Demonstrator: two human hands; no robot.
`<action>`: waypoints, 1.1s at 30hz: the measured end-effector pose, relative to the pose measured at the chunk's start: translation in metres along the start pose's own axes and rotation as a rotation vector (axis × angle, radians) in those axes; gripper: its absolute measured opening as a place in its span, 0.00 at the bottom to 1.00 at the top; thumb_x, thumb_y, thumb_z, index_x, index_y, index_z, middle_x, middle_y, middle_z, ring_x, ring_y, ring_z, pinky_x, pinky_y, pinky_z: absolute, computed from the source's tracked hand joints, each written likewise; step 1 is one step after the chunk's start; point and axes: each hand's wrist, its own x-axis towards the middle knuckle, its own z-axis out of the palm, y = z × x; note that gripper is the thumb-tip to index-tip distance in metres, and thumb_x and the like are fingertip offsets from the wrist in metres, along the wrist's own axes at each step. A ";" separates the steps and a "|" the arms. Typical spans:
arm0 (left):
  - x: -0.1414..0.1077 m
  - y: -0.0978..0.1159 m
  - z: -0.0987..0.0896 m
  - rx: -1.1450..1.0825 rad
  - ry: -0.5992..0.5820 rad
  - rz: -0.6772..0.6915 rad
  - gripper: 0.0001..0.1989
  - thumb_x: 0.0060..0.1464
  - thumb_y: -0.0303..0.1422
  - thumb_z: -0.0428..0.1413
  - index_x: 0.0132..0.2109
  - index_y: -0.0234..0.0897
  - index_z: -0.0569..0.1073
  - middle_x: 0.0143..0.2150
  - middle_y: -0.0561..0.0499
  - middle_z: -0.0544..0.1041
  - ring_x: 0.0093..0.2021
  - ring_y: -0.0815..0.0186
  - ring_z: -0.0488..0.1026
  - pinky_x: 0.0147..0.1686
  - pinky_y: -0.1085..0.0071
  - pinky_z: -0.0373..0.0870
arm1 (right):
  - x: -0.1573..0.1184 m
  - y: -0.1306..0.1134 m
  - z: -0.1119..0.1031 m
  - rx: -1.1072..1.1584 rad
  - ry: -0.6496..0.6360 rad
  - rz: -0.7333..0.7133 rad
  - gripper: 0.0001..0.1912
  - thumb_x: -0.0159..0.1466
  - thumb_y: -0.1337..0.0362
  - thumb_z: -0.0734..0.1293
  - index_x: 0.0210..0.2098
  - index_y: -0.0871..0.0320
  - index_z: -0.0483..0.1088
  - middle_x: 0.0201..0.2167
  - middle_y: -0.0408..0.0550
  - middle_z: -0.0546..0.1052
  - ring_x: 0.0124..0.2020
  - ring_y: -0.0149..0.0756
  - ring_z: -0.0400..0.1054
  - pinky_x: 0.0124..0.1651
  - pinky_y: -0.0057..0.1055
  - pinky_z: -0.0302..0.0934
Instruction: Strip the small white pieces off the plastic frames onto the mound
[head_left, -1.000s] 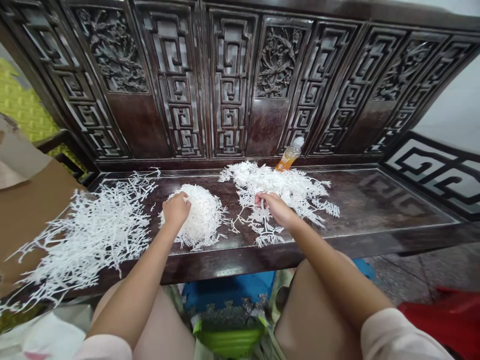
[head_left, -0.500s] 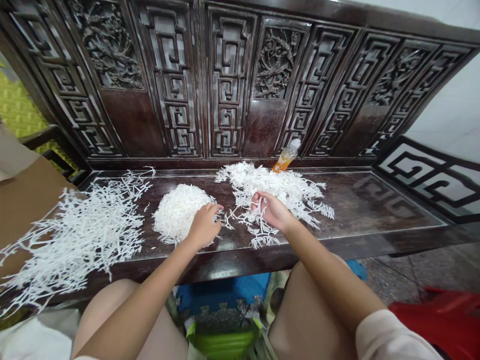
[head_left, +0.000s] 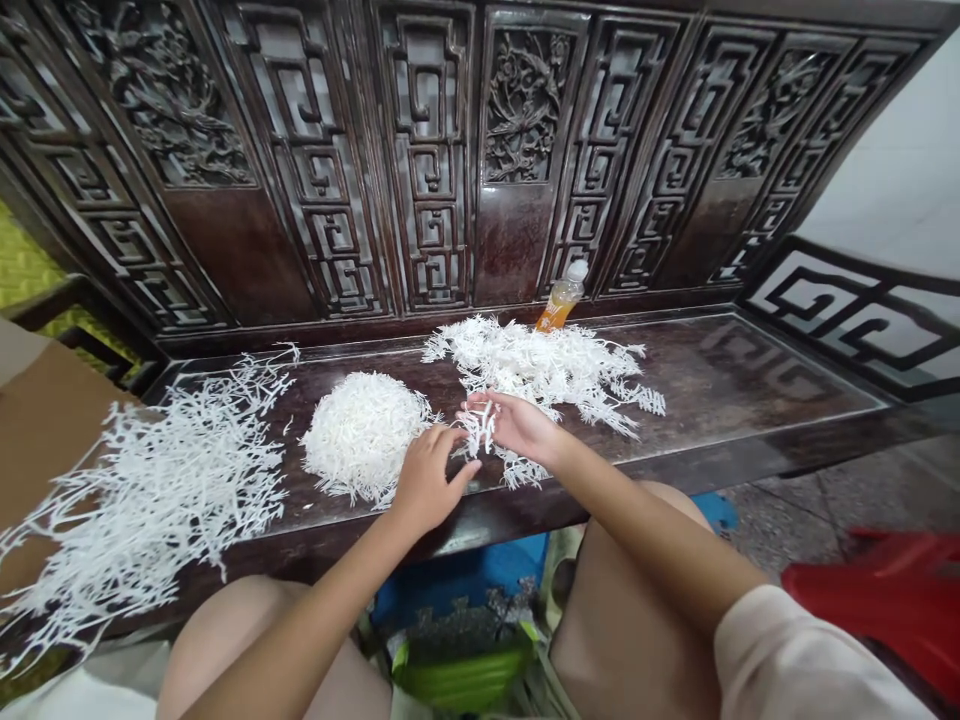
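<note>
The 1 head-worn camera looks forward and down, close over the hands [head_left: 427, 480] on a carved bench [head_left: 720, 375].

bench seat [head_left: 757, 385]: glossy dark wood | white strands [head_left: 364, 437]: matt | bottle [head_left: 564, 298]: smooth clear plastic | floor [head_left: 795, 490]: rough, matt

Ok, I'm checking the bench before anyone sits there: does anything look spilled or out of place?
Yes, at far left: loose white branching strands overrun the dark wooden bench and trail onto brown cardboard, unlike the compact white mound beside them.
</note>
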 end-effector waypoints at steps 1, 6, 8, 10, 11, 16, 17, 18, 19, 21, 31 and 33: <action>0.000 -0.001 0.003 0.009 -0.025 -0.019 0.15 0.47 0.37 0.52 0.43 0.38 0.65 0.39 0.49 0.69 0.40 0.62 0.65 0.40 0.64 0.60 | 0.000 0.001 0.000 0.004 -0.010 -0.002 0.08 0.59 0.66 0.57 0.33 0.61 0.66 0.31 0.48 0.72 0.34 0.34 0.67 0.35 0.32 0.61; 0.001 -0.006 0.010 0.004 -0.035 -0.087 0.10 0.49 0.33 0.49 0.40 0.39 0.66 0.33 0.51 0.71 0.37 0.64 0.66 0.39 0.65 0.60 | -0.003 0.002 0.002 0.009 -0.008 -0.006 0.09 0.57 0.67 0.58 0.37 0.61 0.65 0.33 0.49 0.72 0.36 0.33 0.67 0.41 0.35 0.60; 0.001 -0.007 0.010 -0.033 -0.026 -0.093 0.09 0.51 0.31 0.47 0.40 0.39 0.67 0.35 0.50 0.71 0.38 0.64 0.66 0.40 0.66 0.60 | -0.006 0.001 0.005 -0.016 -0.010 -0.007 0.10 0.57 0.67 0.59 0.38 0.60 0.65 0.34 0.49 0.72 0.36 0.34 0.66 0.41 0.35 0.60; 0.002 -0.007 0.010 -0.127 -0.021 -0.126 0.09 0.52 0.31 0.45 0.39 0.38 0.68 0.37 0.49 0.71 0.39 0.64 0.67 0.40 0.67 0.60 | -0.008 -0.001 0.006 -0.067 -0.015 -0.012 0.11 0.56 0.67 0.59 0.38 0.59 0.65 0.36 0.49 0.72 0.36 0.33 0.66 0.38 0.33 0.60; 0.003 -0.008 0.009 -0.197 -0.023 -0.159 0.10 0.52 0.32 0.45 0.39 0.38 0.68 0.37 0.49 0.71 0.39 0.64 0.67 0.40 0.67 0.61 | -0.008 -0.002 0.007 -0.109 -0.012 -0.019 0.11 0.55 0.66 0.60 0.38 0.58 0.66 0.37 0.48 0.72 0.35 0.33 0.66 0.37 0.32 0.60; 0.009 -0.017 0.007 -0.499 -0.029 -0.377 0.12 0.51 0.38 0.45 0.37 0.37 0.68 0.36 0.50 0.72 0.37 0.65 0.67 0.38 0.69 0.62 | -0.009 -0.007 0.003 -0.457 0.104 -0.041 0.09 0.53 0.61 0.63 0.33 0.58 0.69 0.30 0.45 0.72 0.23 0.26 0.62 0.22 0.24 0.51; 0.010 -0.019 0.006 -0.539 -0.029 -0.407 0.12 0.51 0.39 0.46 0.37 0.37 0.68 0.35 0.50 0.71 0.36 0.65 0.67 0.38 0.69 0.62 | -0.009 -0.008 0.002 -0.525 0.142 -0.048 0.10 0.53 0.59 0.63 0.30 0.59 0.69 0.27 0.44 0.71 0.21 0.25 0.60 0.21 0.24 0.48; 0.011 -0.020 0.005 -0.580 -0.034 -0.435 0.13 0.50 0.40 0.46 0.36 0.37 0.68 0.34 0.50 0.71 0.36 0.65 0.67 0.38 0.69 0.62 | -0.009 -0.009 0.001 -0.582 0.177 -0.058 0.12 0.52 0.57 0.64 0.29 0.59 0.69 0.24 0.44 0.70 0.19 0.24 0.58 0.20 0.24 0.46; 0.011 -0.021 0.004 -0.622 -0.042 -0.462 0.13 0.50 0.40 0.46 0.36 0.36 0.68 0.33 0.50 0.71 0.35 0.65 0.67 0.38 0.69 0.62 | -0.010 -0.010 0.001 -0.627 0.201 -0.069 0.13 0.52 0.54 0.64 0.27 0.59 0.68 0.22 0.44 0.69 0.19 0.25 0.58 0.20 0.25 0.46; 0.012 -0.022 0.002 -0.700 -0.047 -0.514 0.14 0.49 0.41 0.47 0.37 0.36 0.68 0.31 0.51 0.71 0.34 0.66 0.67 0.37 0.69 0.62 | -0.010 -0.010 0.000 -0.688 0.207 -0.076 0.15 0.52 0.52 0.63 0.27 0.59 0.68 0.20 0.44 0.69 0.19 0.26 0.58 0.21 0.26 0.47; 0.014 -0.026 -0.001 -0.652 0.013 -0.518 0.13 0.51 0.41 0.45 0.34 0.36 0.66 0.27 0.52 0.68 0.31 0.68 0.66 0.36 0.70 0.62 | -0.010 -0.014 -0.005 -0.766 0.577 -0.383 0.12 0.56 0.55 0.58 0.37 0.53 0.62 0.41 0.46 0.66 0.38 0.35 0.59 0.41 0.33 0.52; 0.013 -0.028 0.000 -0.564 0.017 -0.489 0.12 0.50 0.40 0.46 0.34 0.36 0.66 0.30 0.51 0.69 0.33 0.66 0.66 0.38 0.69 0.61 | -0.014 -0.014 -0.001 -0.863 0.586 -0.550 0.11 0.57 0.57 0.57 0.38 0.53 0.61 0.42 0.47 0.64 0.41 0.36 0.58 0.46 0.34 0.50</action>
